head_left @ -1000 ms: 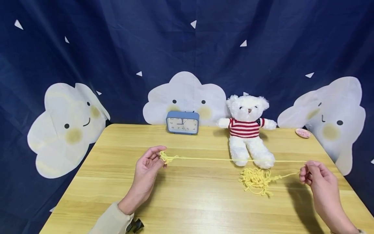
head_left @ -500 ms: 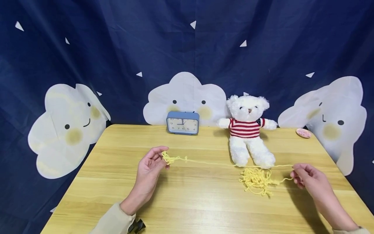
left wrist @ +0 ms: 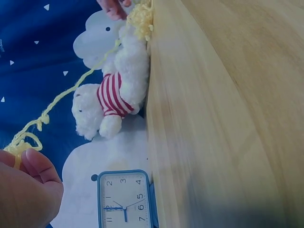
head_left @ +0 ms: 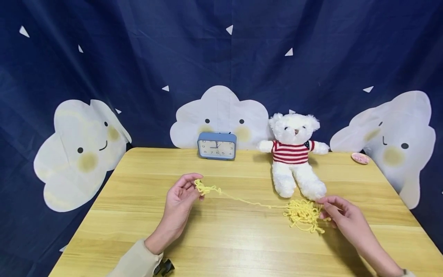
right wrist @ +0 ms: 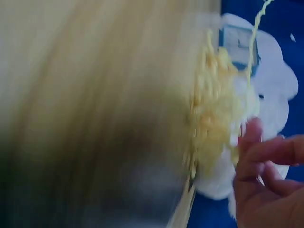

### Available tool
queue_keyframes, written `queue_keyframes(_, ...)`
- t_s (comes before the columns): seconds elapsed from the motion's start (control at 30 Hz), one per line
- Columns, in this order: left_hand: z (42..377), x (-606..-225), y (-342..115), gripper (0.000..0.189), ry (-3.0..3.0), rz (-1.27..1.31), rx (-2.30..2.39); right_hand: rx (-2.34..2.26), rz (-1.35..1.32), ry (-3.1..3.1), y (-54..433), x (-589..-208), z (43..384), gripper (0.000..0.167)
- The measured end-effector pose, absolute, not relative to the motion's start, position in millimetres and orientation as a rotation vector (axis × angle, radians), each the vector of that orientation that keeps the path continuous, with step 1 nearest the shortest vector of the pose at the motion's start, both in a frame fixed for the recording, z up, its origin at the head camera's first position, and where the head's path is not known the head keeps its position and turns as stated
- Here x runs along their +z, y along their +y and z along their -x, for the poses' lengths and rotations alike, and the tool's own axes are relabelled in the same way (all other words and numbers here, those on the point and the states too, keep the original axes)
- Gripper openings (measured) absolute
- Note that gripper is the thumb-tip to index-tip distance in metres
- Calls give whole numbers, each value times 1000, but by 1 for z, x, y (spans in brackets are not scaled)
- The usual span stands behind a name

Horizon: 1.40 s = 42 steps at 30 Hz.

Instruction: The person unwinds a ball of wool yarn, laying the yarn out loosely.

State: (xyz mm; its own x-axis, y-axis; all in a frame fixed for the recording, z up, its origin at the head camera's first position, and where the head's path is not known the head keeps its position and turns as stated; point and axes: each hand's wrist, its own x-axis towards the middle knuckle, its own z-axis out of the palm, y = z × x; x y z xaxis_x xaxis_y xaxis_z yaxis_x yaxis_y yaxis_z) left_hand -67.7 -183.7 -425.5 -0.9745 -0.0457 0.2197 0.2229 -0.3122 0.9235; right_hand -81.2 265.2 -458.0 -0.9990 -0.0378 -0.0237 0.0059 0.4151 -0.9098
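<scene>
My left hand (head_left: 177, 209) pinches a small looped bunch of yellow yarn (head_left: 205, 188) between thumb and fingers, above the table. From that bunch a knotted strand (head_left: 249, 201) sags across to a tangled yarn pile (head_left: 302, 216) on the tabletop. My right hand (head_left: 347, 223) is at the pile's right edge, thumb and index finger pinching the yarn. In the right wrist view the strand (right wrist: 251, 47) comes down toward those fingertips, and the blurred pile (right wrist: 213, 104) lies beside them. The left wrist view has the pinched loops (left wrist: 21, 145) at the lower left.
Just behind the pile sits a white teddy bear (head_left: 290, 152) in a red-striped shirt. A blue alarm clock (head_left: 217, 146) stands at the back of the wooden table (head_left: 194, 246), and a small pink oval item (head_left: 360, 158) lies at the far right corner. A dark blue curtain (head_left: 221, 46) hangs behind.
My right hand has moved left and slightly down to the pile. The strand, taut a second ago, has slackened and sags. My left hand has barely shifted.
</scene>
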Motion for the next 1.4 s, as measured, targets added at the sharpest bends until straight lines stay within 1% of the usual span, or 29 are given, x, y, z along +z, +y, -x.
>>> queue_keyframes(0.07,68,-425,-183,38,-1732,239,-2413,-1717,7,2657,252,-455,77,23)
queue_keyframes(0.13,67,-425,-182,38,-1731,247,-2415,-1795,39,2665,238,-453,77,20)
queue_keyframes(0.27,67,-426,-182,38,-1729,256,-2414,-2003,221,2499,208,-448,80,18)
queue_keyframes(0.43,67,-427,-180,34,-1723,286,-2422,-2037,497,2203,172,-439,84,31)
queue_keyframes(0.6,68,-429,-178,30,-1715,323,-2421,-1990,665,2000,135,-427,88,44)
queue_keyframes(0.77,68,-429,-177,29,-1718,329,-2427,-1970,700,1890,102,-419,91,50)
queue_keyframes(1.03,71,-430,-175,31,-1763,343,-2407,-1889,601,1928,65,-409,94,52)
queue_keyframes(1.13,72,-431,-174,31,-1777,359,-2400,-1855,574,1970,59,-407,95,45)
queue_keyframes(1.3,72,-431,-173,34,-1786,364,-2392,-1838,590,2036,56,-407,97,20)
queue_keyframes(1.4,73,-430,-172,33,-1791,355,-2385,-1827,603,2102,59,-407,98,14)
